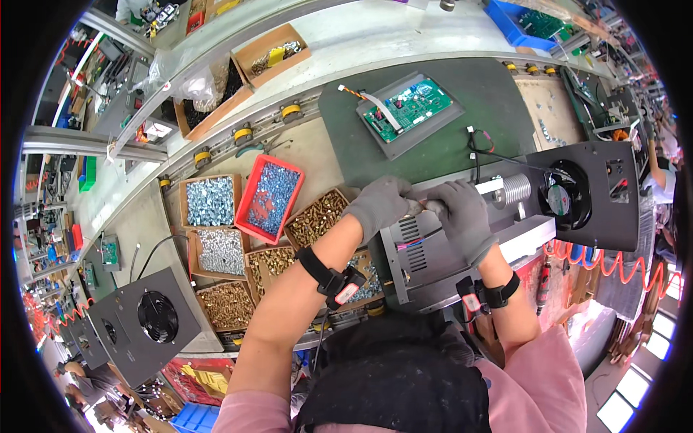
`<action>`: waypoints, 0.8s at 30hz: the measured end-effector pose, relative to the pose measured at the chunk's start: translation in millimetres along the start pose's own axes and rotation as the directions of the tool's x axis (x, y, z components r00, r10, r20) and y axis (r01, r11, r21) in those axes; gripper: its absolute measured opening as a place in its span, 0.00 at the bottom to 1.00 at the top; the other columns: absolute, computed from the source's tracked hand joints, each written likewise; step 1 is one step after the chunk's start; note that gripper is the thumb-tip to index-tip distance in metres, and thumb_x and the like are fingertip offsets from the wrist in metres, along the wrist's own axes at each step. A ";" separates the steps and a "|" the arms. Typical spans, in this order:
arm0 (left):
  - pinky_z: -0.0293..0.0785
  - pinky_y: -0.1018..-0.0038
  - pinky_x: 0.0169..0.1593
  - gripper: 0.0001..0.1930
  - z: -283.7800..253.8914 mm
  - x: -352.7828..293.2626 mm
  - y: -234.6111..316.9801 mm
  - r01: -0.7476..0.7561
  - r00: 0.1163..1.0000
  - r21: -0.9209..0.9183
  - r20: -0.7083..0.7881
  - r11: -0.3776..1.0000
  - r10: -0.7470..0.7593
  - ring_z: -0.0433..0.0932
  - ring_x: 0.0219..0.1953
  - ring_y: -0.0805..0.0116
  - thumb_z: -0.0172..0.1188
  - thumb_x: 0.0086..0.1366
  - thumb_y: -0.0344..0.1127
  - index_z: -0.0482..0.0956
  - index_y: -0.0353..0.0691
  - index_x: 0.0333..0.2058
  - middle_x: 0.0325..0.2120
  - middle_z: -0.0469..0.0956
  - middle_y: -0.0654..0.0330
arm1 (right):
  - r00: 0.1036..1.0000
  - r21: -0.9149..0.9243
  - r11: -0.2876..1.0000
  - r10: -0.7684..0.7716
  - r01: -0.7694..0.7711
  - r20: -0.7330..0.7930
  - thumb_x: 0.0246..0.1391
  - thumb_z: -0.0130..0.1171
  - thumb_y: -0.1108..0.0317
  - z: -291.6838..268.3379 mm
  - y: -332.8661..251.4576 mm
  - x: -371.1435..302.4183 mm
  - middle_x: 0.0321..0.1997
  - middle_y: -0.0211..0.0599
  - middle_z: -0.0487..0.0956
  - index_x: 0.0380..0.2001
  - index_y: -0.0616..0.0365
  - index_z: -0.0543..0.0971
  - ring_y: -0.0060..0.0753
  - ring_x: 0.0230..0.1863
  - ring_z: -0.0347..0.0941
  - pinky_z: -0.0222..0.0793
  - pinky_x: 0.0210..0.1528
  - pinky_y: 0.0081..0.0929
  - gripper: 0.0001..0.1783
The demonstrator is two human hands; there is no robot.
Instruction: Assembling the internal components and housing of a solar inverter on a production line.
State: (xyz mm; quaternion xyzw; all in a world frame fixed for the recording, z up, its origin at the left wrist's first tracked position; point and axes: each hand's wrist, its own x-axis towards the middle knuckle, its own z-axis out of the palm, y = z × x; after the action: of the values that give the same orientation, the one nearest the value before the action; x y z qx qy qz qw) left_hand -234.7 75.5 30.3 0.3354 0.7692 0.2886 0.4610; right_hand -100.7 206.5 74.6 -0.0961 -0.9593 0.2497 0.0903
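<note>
My left hand [379,207] and my right hand [462,220], both in grey gloves, meet above the far left edge of a dark grey metal housing [426,270]. The fingers of both hands are pinched together; anything between them is too small to make out. Beyond my right hand, a ribbed silver cylinder [515,190] sits at the housing's far side. A black panel with a fan [617,206] stands against the housing's right end. On the green mat past my hands, a green circuit board [415,105] rests on a dark metal plate, with a ribbon cable across it.
To the left are a red tray [244,216] of small screws and several cardboard boxes [189,249] of metal fasteners. Another fan panel [130,328] lies at the far left. Rollers [291,112] line the bench's far side. A coiled orange hose [613,263] hangs at the right.
</note>
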 end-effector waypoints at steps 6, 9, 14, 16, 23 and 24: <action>0.72 0.68 0.46 0.19 -4.6 -2.5 8.6 0.006 1.000 0.039 0.001 0.999 -0.006 0.78 0.41 0.56 0.64 0.51 0.47 0.82 0.40 0.38 0.37 0.79 0.49 | 0.990 -0.038 0.996 0.086 -0.082 0.110 0.46 0.62 0.69 0.8 -0.3 5.0 0.29 0.36 0.76 0.30 0.55 0.78 0.45 0.37 0.71 0.66 0.40 0.39 0.06; 0.74 0.68 0.41 0.17 -4.3 -3.0 7.0 -0.008 1.000 0.019 -0.014 1.000 0.009 0.79 0.35 0.58 0.63 0.53 0.43 0.82 0.38 0.37 0.33 0.80 0.48 | 0.822 0.197 0.830 0.430 -0.523 0.373 0.45 0.64 0.62 -6.2 2.2 12.5 0.32 0.35 0.76 0.33 0.49 0.80 0.44 0.42 0.71 0.66 0.45 0.39 0.10; 0.75 0.69 0.38 0.15 -4.3 0.0 8.1 -0.050 0.999 0.037 -0.018 0.998 0.050 0.80 0.32 0.60 0.64 0.52 0.41 0.82 0.38 0.35 0.31 0.80 0.50 | 0.868 0.030 0.992 0.093 -0.123 0.488 0.43 0.67 0.58 -8.9 39.6 43.6 0.27 0.42 0.80 0.33 0.53 0.82 0.41 0.35 0.75 0.67 0.43 0.36 0.15; 0.74 0.70 0.37 0.14 -3.8 2.8 10.4 0.006 1.000 -0.009 0.022 1.000 -0.005 0.79 0.31 0.62 0.64 0.52 0.40 0.83 0.37 0.35 0.29 0.80 0.52 | 0.619 0.134 0.959 0.053 -0.251 0.783 0.42 0.66 0.50 -6.4 57.8 62.4 0.28 0.40 0.80 0.37 0.58 0.82 0.35 0.32 0.75 0.68 0.36 0.32 0.23; 0.73 0.72 0.35 0.14 -4.2 -5.4 8.7 0.004 0.998 -0.106 0.061 0.994 0.003 0.77 0.29 0.68 0.64 0.53 0.39 0.82 0.36 0.36 0.27 0.80 0.55 | 0.542 0.133 0.984 -0.049 -0.118 0.839 0.42 0.66 0.46 14.9 73.8 73.3 0.29 0.40 0.80 0.38 0.60 0.81 0.34 0.31 0.74 0.69 0.36 0.30 0.28; 0.73 0.73 0.33 0.16 -2.3 -5.9 0.0 0.002 1.000 -0.119 0.030 0.993 0.001 0.77 0.26 0.70 0.64 0.53 0.42 0.82 0.38 0.37 0.24 0.79 0.57 | 0.542 0.141 0.983 -0.057 -0.114 0.839 0.42 0.66 0.46 8.3 58.4 74.8 0.29 0.40 0.80 0.38 0.60 0.81 0.34 0.31 0.74 0.69 0.36 0.30 0.28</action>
State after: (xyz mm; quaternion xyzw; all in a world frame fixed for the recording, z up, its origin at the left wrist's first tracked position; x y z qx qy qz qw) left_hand -234.7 70.6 34.3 0.3113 0.7438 0.3289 0.4916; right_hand -166.6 269.8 47.9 0.0280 -0.8572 0.3513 -0.3754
